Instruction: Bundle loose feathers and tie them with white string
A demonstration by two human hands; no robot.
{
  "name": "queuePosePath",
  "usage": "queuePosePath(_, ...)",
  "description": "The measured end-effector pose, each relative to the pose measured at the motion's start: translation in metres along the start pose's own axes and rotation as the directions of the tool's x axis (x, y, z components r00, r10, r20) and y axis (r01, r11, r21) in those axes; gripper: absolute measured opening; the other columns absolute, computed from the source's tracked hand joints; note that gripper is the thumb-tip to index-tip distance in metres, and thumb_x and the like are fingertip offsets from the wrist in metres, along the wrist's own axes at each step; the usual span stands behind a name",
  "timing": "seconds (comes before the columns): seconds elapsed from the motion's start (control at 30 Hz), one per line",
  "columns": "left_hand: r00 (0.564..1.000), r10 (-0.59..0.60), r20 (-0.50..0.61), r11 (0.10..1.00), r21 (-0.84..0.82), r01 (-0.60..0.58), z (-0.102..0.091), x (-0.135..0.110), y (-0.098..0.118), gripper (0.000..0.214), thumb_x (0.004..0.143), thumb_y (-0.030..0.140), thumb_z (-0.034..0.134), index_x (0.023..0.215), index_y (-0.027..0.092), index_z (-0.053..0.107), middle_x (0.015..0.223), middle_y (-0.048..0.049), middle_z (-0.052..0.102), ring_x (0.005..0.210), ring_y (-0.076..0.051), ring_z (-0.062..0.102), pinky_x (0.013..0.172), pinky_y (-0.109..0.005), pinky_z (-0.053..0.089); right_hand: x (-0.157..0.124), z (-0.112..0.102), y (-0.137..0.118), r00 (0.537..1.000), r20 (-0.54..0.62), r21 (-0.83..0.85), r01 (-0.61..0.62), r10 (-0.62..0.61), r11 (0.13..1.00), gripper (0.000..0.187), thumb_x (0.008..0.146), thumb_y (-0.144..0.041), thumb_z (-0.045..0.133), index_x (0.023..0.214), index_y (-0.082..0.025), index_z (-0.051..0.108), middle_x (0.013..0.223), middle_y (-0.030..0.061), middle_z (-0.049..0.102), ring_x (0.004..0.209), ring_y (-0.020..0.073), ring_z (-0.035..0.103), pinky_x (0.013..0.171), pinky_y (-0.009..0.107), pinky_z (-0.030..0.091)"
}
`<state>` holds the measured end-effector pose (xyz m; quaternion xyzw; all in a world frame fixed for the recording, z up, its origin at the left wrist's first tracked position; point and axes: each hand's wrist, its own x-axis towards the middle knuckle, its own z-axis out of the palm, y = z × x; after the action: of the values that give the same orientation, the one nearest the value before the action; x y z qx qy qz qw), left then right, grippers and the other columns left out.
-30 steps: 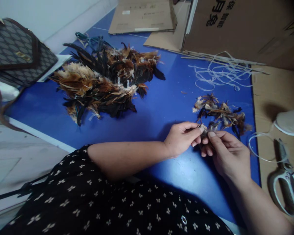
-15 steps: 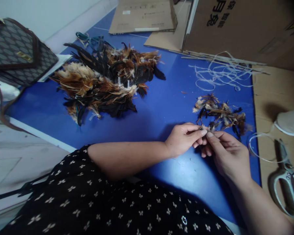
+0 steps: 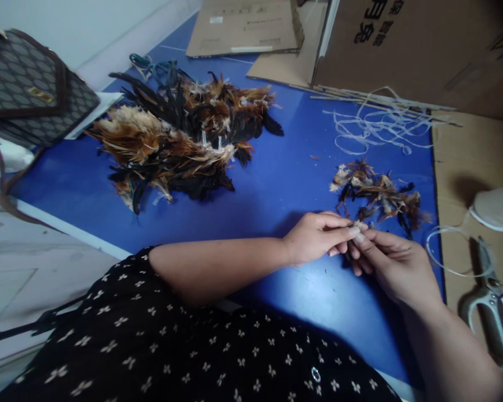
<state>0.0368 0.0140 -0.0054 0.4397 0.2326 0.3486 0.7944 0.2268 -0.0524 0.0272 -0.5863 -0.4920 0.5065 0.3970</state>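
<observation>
My left hand (image 3: 314, 238) and my right hand (image 3: 392, 262) meet fingertip to fingertip over the blue table (image 3: 272, 178), both pinched on a small tuft of feathers (image 3: 359, 225). The tuft is mostly hidden by the fingers. Just beyond the hands lies a small pile of loose brown and black feathers (image 3: 375, 195). A large heap of bundled brown, black and cream feathers (image 3: 180, 137) lies at the left of the table.
White strings (image 3: 377, 125) are scattered at the back right, by a big cardboard box (image 3: 406, 44). Scissors (image 3: 492, 304) and a string loop (image 3: 448, 251) rest on cardboard at the right. A patterned handbag (image 3: 25, 92) stands at the far left.
Both hands have shifted slightly to the right and nearer me, still pinching the tuft together. Nothing else on the table moved.
</observation>
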Motion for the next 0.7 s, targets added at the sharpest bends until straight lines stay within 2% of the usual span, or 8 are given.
queuePosePath(0.1,1.000,-0.024,0.009,0.998,-0.049,0.025,0.000,-0.001,0.004,0.053,0.087,0.060,0.099,0.104,0.010,0.089,0.098,-0.0064,0.071,0.064,-0.006,0.061,0.055,-0.025,0.042,0.001,-0.007,0.000,0.999,0.050,0.005,-0.021,0.020,1.000,0.045,0.094,-0.065,0.093,0.086,-0.021,0.084,0.071,0.0012,0.070,0.052,0.0117,0.057,0.050,0.026,0.053)
queuePosePath(0.2,0.999,-0.034,-0.041,0.997,-0.068,0.031,0.001,-0.002,0.005,0.047,0.085,0.054,0.100,0.099,0.011,0.088,0.102,-0.0062,0.072,0.059,-0.003,0.056,0.052,-0.025,0.037,0.002,-0.009,-0.002,0.995,0.035,-0.103,0.099,-0.096,0.990,0.038,0.095,-0.061,0.092,0.095,-0.023,0.089,0.080,0.0039,0.077,0.062,0.0147,0.067,0.057,0.027,0.061)
queuePosePath(0.27,0.995,-0.058,-0.084,0.997,-0.061,0.053,0.002,-0.002,0.005,0.044,0.092,0.051,0.095,0.107,0.011,0.089,0.089,-0.0022,0.070,0.054,-0.002,0.050,0.050,-0.024,0.031,0.001,-0.008,-0.004,0.974,-0.058,-0.191,0.203,-0.218,0.960,0.032,0.096,-0.056,0.092,0.096,-0.024,0.091,0.094,0.0071,0.082,0.071,0.0164,0.073,0.060,0.026,0.064)
queuePosePath(0.33,0.988,-0.098,-0.119,0.995,-0.047,0.093,0.003,-0.003,0.006,0.043,0.100,0.050,0.086,0.117,0.011,0.088,0.073,0.0021,0.064,0.050,-0.003,0.045,0.049,-0.024,0.027,0.000,-0.007,-0.004,0.927,-0.204,-0.244,0.262,-0.314,0.934,0.025,0.099,-0.050,0.090,0.100,-0.026,0.093,0.105,0.0086,0.085,0.071,0.0153,0.073,0.059,0.026,0.064)
queuePosePath(0.43,0.978,-0.164,-0.132,0.986,-0.036,0.161,0.005,-0.004,0.011,0.035,0.106,0.042,0.080,0.121,0.012,0.087,0.080,-0.0010,0.074,0.049,-0.003,0.045,0.048,-0.024,0.025,-0.002,-0.007,-0.001,0.854,-0.321,-0.303,0.317,-0.410,0.899,0.021,0.101,-0.041,0.089,0.118,-0.029,0.094,0.115,0.0084,0.085,0.068,0.0135,0.072,0.060,0.029,0.066)
queuePosePath(0.53,0.976,-0.205,-0.071,0.979,-0.034,0.203,0.006,-0.004,0.017,0.028,0.102,0.039,0.085,0.108,0.011,0.084,0.098,-0.0052,0.081,0.048,-0.001,0.049,0.046,-0.025,0.027,-0.002,-0.008,0.001,0.836,-0.231,-0.384,0.393,-0.498,0.836,0.030,0.103,-0.034,0.087,0.132,-0.033,0.092,0.121,0.0087,0.087,0.088,0.0195,0.080,0.076,0.036,0.071)
queuePosePath(0.6,0.976,-0.215,-0.036,0.976,-0.021,0.215,0.007,-0.004,0.019,0.032,0.099,0.042,0.089,0.098,0.011,0.081,0.093,-0.0031,0.079,0.047,-0.002,0.049,0.046,-0.025,0.028,-0.001,-0.009,0.001,0.823,-0.159,-0.415,0.445,-0.545,0.794,0.032,0.104,-0.029,0.086,0.135,-0.034,0.091,0.119,0.0077,0.088,0.101,0.0225,0.083,0.088,0.039,0.071)
queuePosePath(0.7,0.972,-0.233,-0.020,0.972,0.019,0.233,0.007,-0.005,0.023,0.036,0.100,0.046,0.088,0.092,0.012,0.078,0.074,0.0016,0.071,0.046,-0.003,0.046,0.048,-0.024,0.028,0.001,-0.009,-0.001,0.809,-0.118,-0.430,0.480,-0.575,0.764,0.035,0.105,-0.026,0.084,0.137,-0.037,0.089,0.118,0.0053,0.089,0.104,0.0220,0.083,0.093,0.039,0.070)
